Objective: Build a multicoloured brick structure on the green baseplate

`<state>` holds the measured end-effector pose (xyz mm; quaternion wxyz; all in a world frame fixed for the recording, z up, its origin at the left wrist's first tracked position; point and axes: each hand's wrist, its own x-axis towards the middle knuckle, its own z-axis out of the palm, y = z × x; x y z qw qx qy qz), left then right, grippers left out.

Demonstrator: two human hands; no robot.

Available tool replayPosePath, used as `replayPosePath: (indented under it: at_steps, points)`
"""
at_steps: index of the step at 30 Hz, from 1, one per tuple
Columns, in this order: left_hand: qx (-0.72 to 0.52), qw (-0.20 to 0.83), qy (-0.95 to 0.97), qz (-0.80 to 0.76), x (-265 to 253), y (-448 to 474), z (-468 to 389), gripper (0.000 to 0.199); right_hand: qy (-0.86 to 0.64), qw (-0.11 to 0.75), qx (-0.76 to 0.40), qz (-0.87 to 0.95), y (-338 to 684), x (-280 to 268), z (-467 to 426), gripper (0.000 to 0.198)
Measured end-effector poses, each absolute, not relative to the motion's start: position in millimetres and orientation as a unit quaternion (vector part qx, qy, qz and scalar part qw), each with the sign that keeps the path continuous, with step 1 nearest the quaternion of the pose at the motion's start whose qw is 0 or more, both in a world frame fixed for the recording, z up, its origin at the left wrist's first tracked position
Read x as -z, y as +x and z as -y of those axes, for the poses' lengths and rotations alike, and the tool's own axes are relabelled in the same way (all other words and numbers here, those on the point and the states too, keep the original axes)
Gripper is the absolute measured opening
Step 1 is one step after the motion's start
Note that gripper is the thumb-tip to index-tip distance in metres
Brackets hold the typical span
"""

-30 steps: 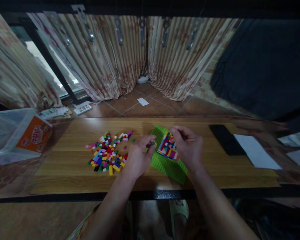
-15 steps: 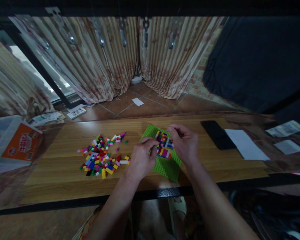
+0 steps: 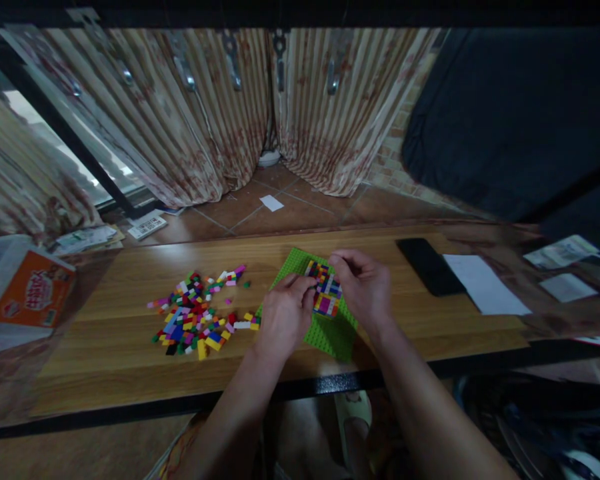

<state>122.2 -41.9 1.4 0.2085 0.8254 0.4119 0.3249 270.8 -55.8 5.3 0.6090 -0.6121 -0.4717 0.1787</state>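
A green studded baseplate lies at an angle on the wooden tabletop. Small multicoloured bricks are packed into a block on its middle. From the left, my left hand reaches over the plate, thumb and forefinger pinched at the block's left side; what is between them is too small to make out. My right hand is bent over the block's upper right, fingers curled and closed, and its fingertips hide whatever they hold. Loose toy bricks of many colours are spread left of the plate.
A black phone and a white sheet of paper lie right of the plate. At far left stands a clear plastic bin with an orange label. The table's dark front edge runs close below my forearms.
The whole view has shifted slightly, so things appear a little further left. Both hands stay over the brick block, with my left fingertips pinched a little differently.
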Motion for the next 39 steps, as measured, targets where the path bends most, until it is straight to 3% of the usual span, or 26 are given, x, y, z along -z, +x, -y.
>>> replayPosePath:
  at_steps: [11, 29, 39]
  points:
    - [-0.403, 0.171, 0.798, -0.414, 1, 129, 48, 0.015, -0.606, 0.605, -0.166, 0.488, 276, -8, 59, 0.016]
    - [-0.428, 0.059, 0.810, -0.397, 5, 136, 49, 0.011, -0.607, 0.598, -0.170, 0.495, 281, -7, 61, 0.015]
    - [-0.407, 0.053, 0.820, -0.399, 2, 139, 49, 0.012, -0.618, 0.579, -0.176, 0.502, 279, -7, 63, 0.016]
